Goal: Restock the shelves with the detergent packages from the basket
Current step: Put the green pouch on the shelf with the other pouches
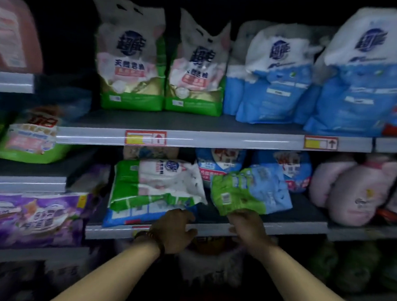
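My right hand (247, 226) grips the bottom edge of a green and blue detergent packet (250, 191) and holds it tilted over the middle shelf (292, 231). To its left, a green and white detergent bag (154, 182) lies flat on top of a blue one on the same shelf. My left hand (173, 229) rests at the shelf's front edge, fingers curled just under that bag's lower right corner. Whether it grips the bag I cannot tell. The basket is not in view.
The upper shelf (216, 139) carries two upright green and white bags (131, 57) and several blue bags (279, 76). Pink bags (351, 193) fill the middle shelf's right end. Purple packs (33, 217) lie at the lower left. The scene is dim.
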